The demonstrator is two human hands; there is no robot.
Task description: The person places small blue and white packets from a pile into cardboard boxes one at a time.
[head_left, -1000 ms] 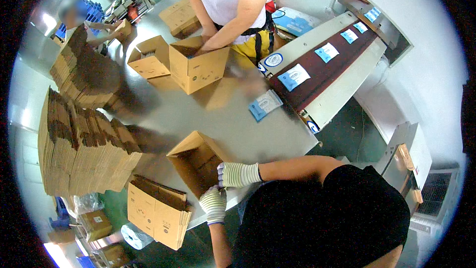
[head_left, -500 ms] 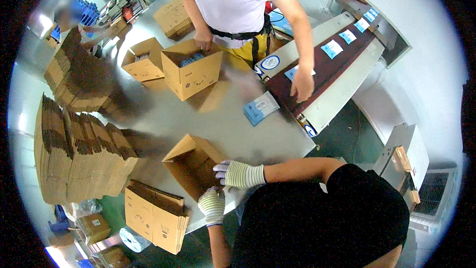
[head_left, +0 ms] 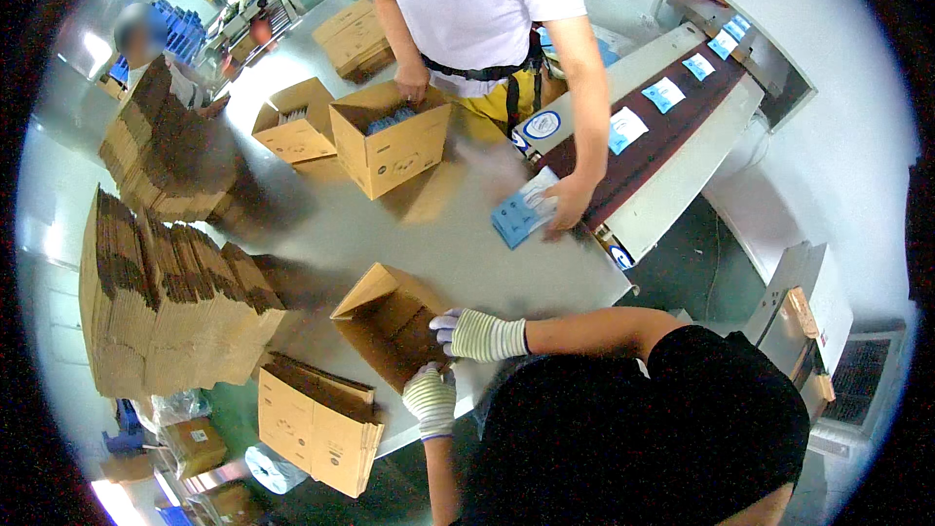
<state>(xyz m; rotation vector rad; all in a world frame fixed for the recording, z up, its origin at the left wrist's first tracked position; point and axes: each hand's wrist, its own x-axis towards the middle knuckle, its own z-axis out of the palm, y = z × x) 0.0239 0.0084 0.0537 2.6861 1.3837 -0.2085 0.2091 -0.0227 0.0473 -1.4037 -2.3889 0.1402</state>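
While both gloved hands work at its near end, an open cardboard box sits at the near edge of a metal table, just in front of the wearer. Its mouth points up toward the camera, showing the shadowed inside walls, and its long axis runs aslant, from the far left down to the near right, where the hands meet it. The left hand, in a striped glove, bends its fingers at the near corner; the right hand, gloved alike, reaches in from the right with its fingertips over the rim. Whether either one clamps the cardboard cannot be told, as the fingers are partly hidden.

To the left of the box lies a bundle of folded cartons, with a taller carton stack beyond it. Across the table, a co-worker in a white shirt rests one hand on the rim of a partly filled box and touches a blue-and-white packet with the other, beside a dark conveyor belt carrying more packets.
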